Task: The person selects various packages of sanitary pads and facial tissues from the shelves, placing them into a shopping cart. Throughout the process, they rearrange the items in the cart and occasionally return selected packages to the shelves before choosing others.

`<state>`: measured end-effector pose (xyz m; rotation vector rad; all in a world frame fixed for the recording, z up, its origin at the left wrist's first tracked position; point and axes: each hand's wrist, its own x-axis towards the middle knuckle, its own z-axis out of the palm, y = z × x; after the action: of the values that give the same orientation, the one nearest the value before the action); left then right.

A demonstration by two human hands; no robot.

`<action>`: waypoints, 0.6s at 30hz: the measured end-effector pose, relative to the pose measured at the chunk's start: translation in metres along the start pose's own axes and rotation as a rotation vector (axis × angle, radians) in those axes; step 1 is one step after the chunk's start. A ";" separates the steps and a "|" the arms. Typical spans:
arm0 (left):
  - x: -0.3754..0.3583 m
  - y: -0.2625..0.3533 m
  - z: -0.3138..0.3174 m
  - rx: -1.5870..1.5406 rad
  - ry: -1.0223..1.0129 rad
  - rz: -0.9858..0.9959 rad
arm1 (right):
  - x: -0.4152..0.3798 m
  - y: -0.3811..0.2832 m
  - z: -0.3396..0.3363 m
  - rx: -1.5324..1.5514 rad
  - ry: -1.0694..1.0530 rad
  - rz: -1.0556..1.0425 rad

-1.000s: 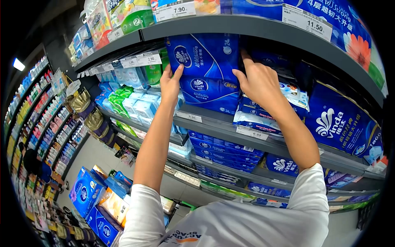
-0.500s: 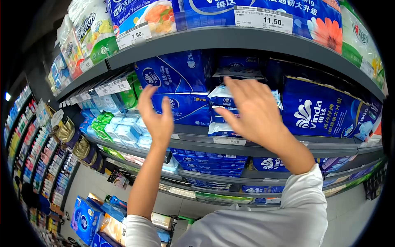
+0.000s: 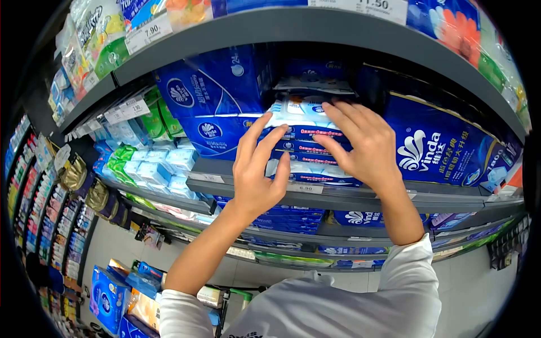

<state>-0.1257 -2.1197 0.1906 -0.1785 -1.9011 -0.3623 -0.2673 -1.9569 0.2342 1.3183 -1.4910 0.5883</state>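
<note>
A stack of blue-and-white wet wipes packs (image 3: 313, 147) sits on the middle shelf above a price tag. My left hand (image 3: 259, 172) is at the stack's left front, fingers spread and fingertips at the edges of the packs. On the other side, my right hand (image 3: 365, 143) rests its stretched fingers along the right end of the top wipes pack (image 3: 301, 108), thumb in front of the stack. Neither hand is closed round a pack. Behind the stack, more packs lie in shadow.
Large blue Vinda tissue packs (image 3: 211, 93) stand left of the stack, and another Vinda pack (image 3: 445, 146) stands right. The upper shelf edge (image 3: 225, 34) overhangs the hands. Lower left is a loaded cart with a blue tissue pack (image 3: 107, 298).
My left hand has moved right, from the tissue packs to the wipes stack. My right hand has shifted to the stack's right end. The view has tilted and moved closer.
</note>
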 end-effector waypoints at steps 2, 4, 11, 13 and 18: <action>-0.003 -0.004 0.005 0.020 0.014 0.006 | 0.001 -0.001 -0.003 0.084 -0.087 0.092; -0.006 -0.001 0.003 0.057 0.020 -0.003 | 0.005 -0.011 -0.014 -0.113 -0.113 0.064; -0.029 -0.011 0.005 -0.016 0.089 -0.074 | -0.062 -0.051 0.005 0.976 0.241 0.110; -0.044 -0.012 0.008 -0.027 0.096 -0.106 | -0.071 -0.062 0.029 1.126 0.434 0.555; -0.080 -0.002 -0.027 0.083 0.071 -0.178 | -0.072 -0.055 0.039 1.194 0.474 0.749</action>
<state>-0.0738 -2.1263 0.1238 0.0593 -1.8630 -0.4033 -0.2389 -1.9752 0.1420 1.2091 -1.1627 2.3493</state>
